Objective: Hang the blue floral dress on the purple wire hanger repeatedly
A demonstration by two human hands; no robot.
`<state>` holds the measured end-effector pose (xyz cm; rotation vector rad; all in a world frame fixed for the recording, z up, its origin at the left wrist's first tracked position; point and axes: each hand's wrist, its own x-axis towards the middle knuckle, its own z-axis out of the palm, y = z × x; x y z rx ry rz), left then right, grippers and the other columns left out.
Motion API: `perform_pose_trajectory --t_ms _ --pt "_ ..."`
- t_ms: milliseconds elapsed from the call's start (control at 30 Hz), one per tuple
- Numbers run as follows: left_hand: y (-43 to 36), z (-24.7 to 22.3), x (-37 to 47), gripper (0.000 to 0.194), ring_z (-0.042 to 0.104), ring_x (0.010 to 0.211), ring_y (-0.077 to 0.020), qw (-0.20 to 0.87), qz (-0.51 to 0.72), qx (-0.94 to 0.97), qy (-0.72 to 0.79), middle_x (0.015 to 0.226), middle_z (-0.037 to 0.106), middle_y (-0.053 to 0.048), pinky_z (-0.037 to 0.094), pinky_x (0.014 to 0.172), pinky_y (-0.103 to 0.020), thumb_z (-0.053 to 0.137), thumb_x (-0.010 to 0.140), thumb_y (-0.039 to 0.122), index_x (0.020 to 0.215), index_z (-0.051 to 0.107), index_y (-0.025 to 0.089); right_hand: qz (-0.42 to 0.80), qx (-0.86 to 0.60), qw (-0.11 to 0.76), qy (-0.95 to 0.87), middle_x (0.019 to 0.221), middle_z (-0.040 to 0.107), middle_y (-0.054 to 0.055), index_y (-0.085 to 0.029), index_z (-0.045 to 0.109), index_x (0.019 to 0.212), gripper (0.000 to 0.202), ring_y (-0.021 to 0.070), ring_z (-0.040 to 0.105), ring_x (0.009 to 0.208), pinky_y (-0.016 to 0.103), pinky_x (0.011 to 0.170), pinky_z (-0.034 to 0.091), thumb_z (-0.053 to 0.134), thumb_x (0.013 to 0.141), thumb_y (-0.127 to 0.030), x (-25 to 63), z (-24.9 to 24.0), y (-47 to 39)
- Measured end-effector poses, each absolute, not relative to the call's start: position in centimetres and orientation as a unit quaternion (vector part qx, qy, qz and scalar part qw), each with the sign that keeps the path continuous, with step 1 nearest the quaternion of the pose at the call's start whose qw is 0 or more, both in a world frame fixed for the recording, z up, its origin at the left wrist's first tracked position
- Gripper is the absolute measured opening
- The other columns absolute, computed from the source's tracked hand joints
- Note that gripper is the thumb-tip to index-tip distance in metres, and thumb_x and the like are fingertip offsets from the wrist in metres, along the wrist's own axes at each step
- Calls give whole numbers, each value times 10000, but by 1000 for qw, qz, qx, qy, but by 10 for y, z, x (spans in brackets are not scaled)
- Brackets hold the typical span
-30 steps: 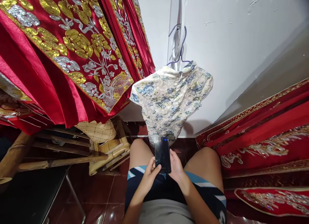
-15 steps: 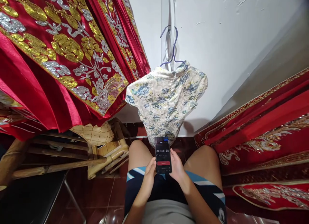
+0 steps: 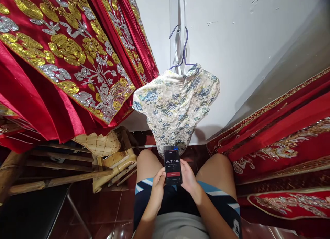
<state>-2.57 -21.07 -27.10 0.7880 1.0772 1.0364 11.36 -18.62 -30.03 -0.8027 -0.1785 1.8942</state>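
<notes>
Currently phone [image 3: 173, 166] sits in front of floral garment [image 3: 177, 101], overlapping its lower end; left hand [image 3: 158, 183] grips one long edge, right hand [image 3: 189, 177] the other. Probably light, stiff, slick-faced, breakable if dropped; long edges look best to hold.

A dark smartphone [image 3: 173, 167] is held in portrait position between the left hand [image 3: 158, 181] and right hand [image 3: 188, 177], its lit screen tilted upward; 00:31:48 is displayed in white digits above 1 red bar [image 3: 173, 174].
</notes>
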Motion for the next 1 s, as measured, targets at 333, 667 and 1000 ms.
perform_pose_trajectory --t_ms 333,667,1000 --pt "-205 -294 -32 520 666 1026 -292 649 459 369 481 1024 741 -110 515 895 -366 678 829 594 1122 728 167 795 -307 516 -88 950 764 72 -219 692 1122 473 290 703 932 407 834 520 635 808 -568 112 -298 -184" --pt "-205 -292 -28 509 673 1011 -288 660 443 368 482 1016 745 -106 517 873 -356 682 833 579 1132 725 170 788 -308 524 -94 987 761 67 -230 684 1149 502 292 696 958 422 868 510 641 809 -596 118 -298 -184" --pt "-203 -294 -24 508 683 974 -281 665 431 372 484 979 749 -98 513 880 -365 673 841 582 1139 717 173 794 -303 519 -94 978 764 64 -225 680 1175 500 291 699 957 425 866 513 642 825 -580 125 -294 -185"
